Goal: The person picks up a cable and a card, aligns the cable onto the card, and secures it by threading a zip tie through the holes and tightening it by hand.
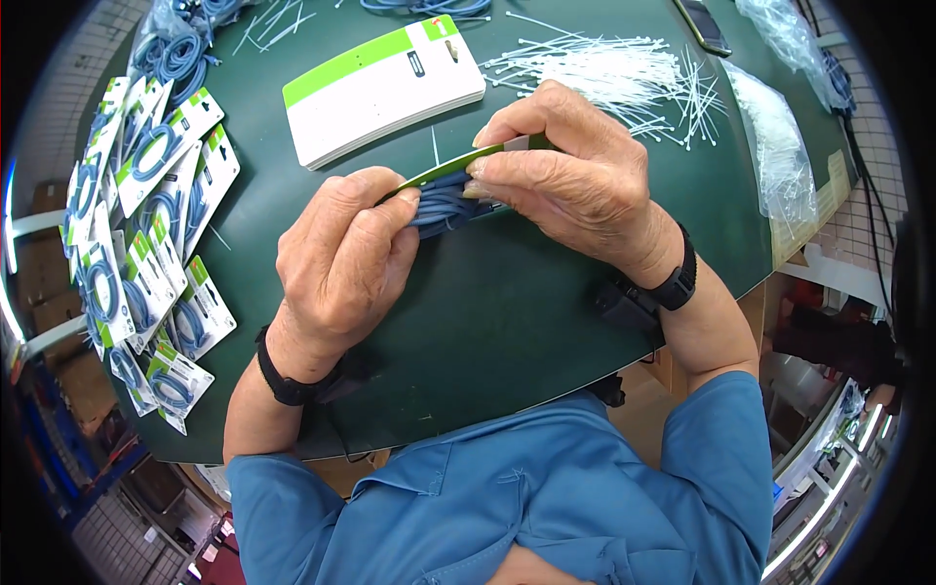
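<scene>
A coiled blue-grey cable (pixel 442 212) is held against a green-edged backing card (pixel 447 170) above the middle of the table. My left hand (pixel 343 249) pinches the card's left end together with the coil. At the other end, my right hand (pixel 585 180) grips the card between thumb and fingers, its fingertips close to the coil. The card is tilted, so mostly its green upper edge shows. A thin white cable tie (pixel 435 146) sticks up behind it. Most of the card's face is hidden by the cable and my fingers.
Beyond my hands lies a stack of white-and-green cards (pixel 385 97). To its right is a loose heap of white cable ties (pixel 604 83), with a phone (pixel 704 25) and a plastic bag (pixel 780 146) beyond. Carded cables (pixel 146 253) pile up along the left of the green table (pixel 487 341).
</scene>
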Demonstrator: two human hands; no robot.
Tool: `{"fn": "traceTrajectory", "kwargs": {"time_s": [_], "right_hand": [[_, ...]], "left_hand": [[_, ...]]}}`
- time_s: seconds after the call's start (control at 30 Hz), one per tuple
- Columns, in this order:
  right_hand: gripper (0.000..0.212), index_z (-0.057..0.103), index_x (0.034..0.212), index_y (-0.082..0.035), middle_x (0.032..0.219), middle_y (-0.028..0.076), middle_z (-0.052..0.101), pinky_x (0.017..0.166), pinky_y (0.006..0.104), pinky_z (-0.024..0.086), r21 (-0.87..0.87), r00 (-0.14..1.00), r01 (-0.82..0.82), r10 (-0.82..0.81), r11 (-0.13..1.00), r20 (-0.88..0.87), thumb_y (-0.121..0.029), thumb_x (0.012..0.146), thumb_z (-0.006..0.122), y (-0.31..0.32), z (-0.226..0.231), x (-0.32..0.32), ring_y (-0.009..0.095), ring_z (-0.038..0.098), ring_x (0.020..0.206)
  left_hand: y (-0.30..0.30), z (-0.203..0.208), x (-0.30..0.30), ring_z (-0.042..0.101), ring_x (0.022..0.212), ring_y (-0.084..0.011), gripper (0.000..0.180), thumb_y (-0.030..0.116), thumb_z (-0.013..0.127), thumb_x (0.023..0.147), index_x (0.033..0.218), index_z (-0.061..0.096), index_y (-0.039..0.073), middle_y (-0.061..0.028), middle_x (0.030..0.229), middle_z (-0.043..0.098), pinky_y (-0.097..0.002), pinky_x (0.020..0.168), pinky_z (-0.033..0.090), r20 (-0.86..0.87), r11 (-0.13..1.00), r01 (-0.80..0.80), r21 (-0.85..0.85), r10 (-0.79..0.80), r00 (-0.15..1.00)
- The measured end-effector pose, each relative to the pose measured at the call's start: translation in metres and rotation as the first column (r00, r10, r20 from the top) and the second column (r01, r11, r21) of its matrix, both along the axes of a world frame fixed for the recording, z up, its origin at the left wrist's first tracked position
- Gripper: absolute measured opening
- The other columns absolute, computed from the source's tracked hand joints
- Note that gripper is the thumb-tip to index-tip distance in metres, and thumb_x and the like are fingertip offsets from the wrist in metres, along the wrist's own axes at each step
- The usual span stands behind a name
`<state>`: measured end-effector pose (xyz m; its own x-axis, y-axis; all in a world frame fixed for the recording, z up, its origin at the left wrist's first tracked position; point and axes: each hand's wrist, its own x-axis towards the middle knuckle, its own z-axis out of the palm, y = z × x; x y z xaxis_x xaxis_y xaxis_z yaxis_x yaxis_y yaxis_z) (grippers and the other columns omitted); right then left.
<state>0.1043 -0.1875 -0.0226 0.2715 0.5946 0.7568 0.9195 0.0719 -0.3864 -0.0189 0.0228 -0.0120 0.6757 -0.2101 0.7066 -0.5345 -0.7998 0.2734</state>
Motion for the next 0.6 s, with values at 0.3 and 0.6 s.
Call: {"fn": "traceTrajectory", "kwargs": {"time_s": [0.3, 0.6], "right_hand": [[0.021, 0.076, 0.097, -0.006, 0.094, 0.01, 0.071, 0.064, 0.0277, 0.051, 0.065, 0.98, 0.112, -0.099, 0.992, -0.17, 0.0, 0.078, 0.084, -0.021, 0.025, 0.023, 0.018, 0.064, 0.076], [0.011, 0.078, 0.091, -0.003, 0.083, 0.007, 0.07, 0.063, 0.0277, 0.05, -0.456, 0.864, 0.241, -0.403, 0.857, -0.302, -0.004, 0.08, 0.082, -0.067, 0.018, 0.073, 0.015, 0.063, 0.07]], "left_hand": [[-0.002, 0.019, 0.007, 0.067, 0.072, -0.0277, 0.025, -0.014, 0.076, 0.069, 0.089, 0.065, -0.003, -0.0152, 0.092, 0.068, -0.034, 0.061, 0.055, -0.046, 0.998, 0.038, -0.043, -0.04, 0.998], [-0.028, 0.019, 0.013, 0.067, 0.073, -0.0287, 0.024, -0.012, 0.074, 0.069, 0.091, 0.066, -0.008, -0.0175, 0.09, 0.066, -0.0351, 0.062, 0.056, -0.007, 0.981, 0.192, 0.042, -0.192, 0.981]]}}
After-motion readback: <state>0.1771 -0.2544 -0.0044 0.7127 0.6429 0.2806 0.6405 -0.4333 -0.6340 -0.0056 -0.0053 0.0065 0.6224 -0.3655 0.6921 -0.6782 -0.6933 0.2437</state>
